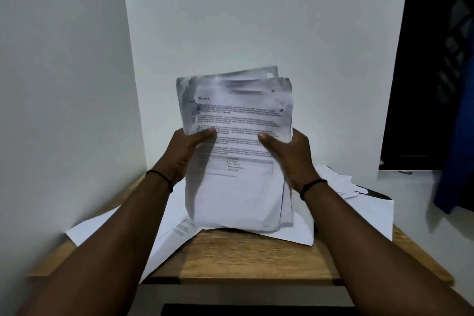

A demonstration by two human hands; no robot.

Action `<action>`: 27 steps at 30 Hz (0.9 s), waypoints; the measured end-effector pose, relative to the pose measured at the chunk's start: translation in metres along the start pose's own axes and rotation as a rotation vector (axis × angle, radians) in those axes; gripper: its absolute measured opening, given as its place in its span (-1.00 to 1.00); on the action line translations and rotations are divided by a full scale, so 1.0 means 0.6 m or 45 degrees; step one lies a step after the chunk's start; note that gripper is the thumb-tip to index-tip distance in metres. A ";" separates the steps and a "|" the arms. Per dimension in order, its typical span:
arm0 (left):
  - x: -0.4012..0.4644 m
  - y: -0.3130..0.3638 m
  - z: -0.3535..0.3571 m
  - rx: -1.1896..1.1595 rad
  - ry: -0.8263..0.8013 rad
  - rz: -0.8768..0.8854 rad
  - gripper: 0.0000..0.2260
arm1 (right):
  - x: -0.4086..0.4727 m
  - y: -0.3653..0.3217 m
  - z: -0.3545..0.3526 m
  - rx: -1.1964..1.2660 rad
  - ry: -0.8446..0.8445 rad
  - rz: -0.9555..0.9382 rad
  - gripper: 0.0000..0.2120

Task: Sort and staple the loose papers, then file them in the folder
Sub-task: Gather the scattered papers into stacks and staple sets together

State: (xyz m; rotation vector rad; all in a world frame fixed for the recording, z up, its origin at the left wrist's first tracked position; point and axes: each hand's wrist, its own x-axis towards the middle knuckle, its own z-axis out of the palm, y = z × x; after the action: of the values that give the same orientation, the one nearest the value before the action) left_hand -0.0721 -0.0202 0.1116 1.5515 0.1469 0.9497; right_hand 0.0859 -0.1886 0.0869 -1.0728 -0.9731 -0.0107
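Small wooden table point(246, 254) – loose white sheets point(302, 228) strewn across its top

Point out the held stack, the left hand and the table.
stack point(238, 151): head view, middle of the front printed sheet.
left hand point(183, 152): head view, back of the hand gripping the stack's left edge.
table point(246, 256): head view, bare wood near the front edge.

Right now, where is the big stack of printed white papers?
In the head view, the stack of printed white papers stands upright at centre, gripped by the left hand and right hand, above the wooden table strewn with loose white sheets.
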 end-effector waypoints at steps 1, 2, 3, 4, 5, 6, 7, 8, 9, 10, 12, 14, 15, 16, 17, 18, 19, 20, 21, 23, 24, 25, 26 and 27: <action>0.006 0.016 0.002 -0.011 0.009 0.016 -0.73 | 0.010 -0.013 0.000 0.006 0.008 -0.017 -0.61; 0.009 0.029 0.000 -0.028 0.018 0.028 -0.72 | 0.016 -0.022 -0.003 0.012 0.002 -0.022 -0.62; 0.010 0.038 -0.002 -0.044 0.024 0.036 -0.71 | 0.018 -0.029 -0.007 0.025 -0.011 -0.022 -0.63; 0.009 0.042 -0.005 -0.059 0.024 0.044 -0.70 | 0.014 -0.031 -0.011 0.039 -0.033 -0.012 -0.64; 0.000 0.037 -0.008 -0.074 0.018 0.038 -0.69 | 0.002 -0.026 -0.014 0.045 -0.060 0.013 -0.63; -0.011 0.025 -0.009 -0.085 0.005 0.028 -0.68 | -0.013 -0.015 -0.017 0.049 -0.084 0.045 -0.61; -0.027 0.005 -0.010 -0.104 -0.010 0.001 -0.66 | -0.036 0.003 -0.021 0.052 -0.107 0.092 -0.57; -0.046 -0.020 -0.011 -0.124 -0.025 -0.039 -0.64 | -0.061 0.023 -0.026 0.060 -0.119 0.150 -0.54; -0.064 -0.045 -0.011 -0.131 -0.027 -0.078 -0.64 | -0.087 0.040 -0.030 0.059 -0.116 0.199 -0.54; -0.080 -0.062 -0.008 -0.125 -0.015 -0.100 -0.65 | -0.109 0.050 -0.031 0.061 -0.109 0.230 -0.56; -0.094 -0.067 -0.001 -0.085 0.040 -0.078 -0.67 | -0.125 0.040 -0.025 0.055 -0.067 0.234 -0.61; -0.086 -0.043 0.005 -0.058 0.080 -0.015 -0.70 | -0.108 0.007 -0.017 0.030 -0.029 0.184 -0.63; -0.084 -0.024 0.006 -0.053 0.077 0.018 -0.72 | -0.099 -0.014 -0.014 0.014 -0.030 0.148 -0.63; -0.079 -0.010 0.005 -0.050 0.066 0.048 -0.73 | -0.089 -0.032 -0.012 0.001 -0.032 0.124 -0.64; -0.078 0.003 0.002 -0.056 0.048 0.071 -0.72 | -0.083 -0.046 -0.013 -0.005 -0.037 0.113 -0.65; -0.081 0.010 -0.002 -0.063 0.027 0.083 -0.70 | -0.081 -0.055 -0.015 -0.003 -0.050 0.114 -0.65; -0.084 0.011 -0.005 -0.071 0.015 0.081 -0.68 | -0.081 -0.055 -0.018 0.003 -0.059 0.124 -0.67; -0.089 0.010 -0.007 -0.068 0.012 0.071 -0.66 | -0.083 -0.053 -0.021 0.015 -0.064 0.142 -0.68; -0.093 0.004 -0.008 -0.058 0.015 0.056 -0.64 | -0.086 -0.046 -0.024 0.050 -0.062 0.171 -0.68; -0.097 -0.006 -0.004 -0.038 0.024 0.035 -0.67 | -0.090 -0.034 -0.021 0.135 -0.067 0.216 -0.61; -0.097 -0.007 0.002 -0.032 0.038 0.036 -0.71 | -0.089 -0.029 -0.017 0.125 -0.066 0.201 -0.58; -0.095 -0.006 0.008 -0.028 0.059 0.043 -0.74 | -0.086 -0.027 -0.013 0.087 -0.063 0.163 -0.57; -0.092 0.000 0.014 -0.027 0.080 0.056 -0.77 | -0.082 -0.029 -0.008 0.059 -0.054 0.118 -0.57; -0.087 0.008 0.016 -0.027 0.100 0.073 -0.80 | -0.077 -0.034 -0.005 0.057 -0.043 0.085 -0.56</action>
State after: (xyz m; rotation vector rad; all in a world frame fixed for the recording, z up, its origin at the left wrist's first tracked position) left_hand -0.1019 -0.0597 0.0917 1.5067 0.1483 1.0547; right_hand 0.0509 -0.2210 0.0705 -1.0669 -0.9636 0.0836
